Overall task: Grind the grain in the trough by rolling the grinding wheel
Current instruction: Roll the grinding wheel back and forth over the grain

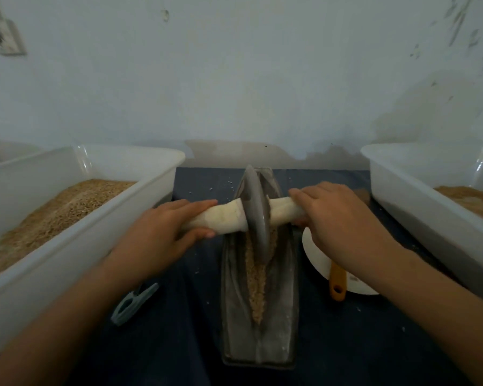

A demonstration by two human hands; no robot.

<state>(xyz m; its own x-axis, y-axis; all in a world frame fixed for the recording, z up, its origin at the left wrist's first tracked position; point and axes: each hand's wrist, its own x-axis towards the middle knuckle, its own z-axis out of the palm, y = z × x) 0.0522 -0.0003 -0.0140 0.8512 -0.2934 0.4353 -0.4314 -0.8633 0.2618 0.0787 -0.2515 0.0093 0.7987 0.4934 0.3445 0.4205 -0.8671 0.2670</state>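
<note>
A long grey trough [234, 330] lies lengthwise on the dark cloth, with a strip of tan grain [257, 291] along its groove. The grey grinding wheel [255, 213] stands on edge in the far half of the trough, on a pale wooden axle [226, 215] that sticks out both sides. My left hand [162, 227] grips the left end of the axle, thumb underneath. My right hand [338, 215] holds the right end, fingers laid over the top and wrapped around it.
A white tub [76, 240] of tan grain stands at the left, another white tub [418, 196] at the right. A white plate [318, 260] with an orange-handled tool [338, 285] lies right of the trough. A grey-green clip [131, 302] lies left of it. A wall [234, 79] stands close behind.
</note>
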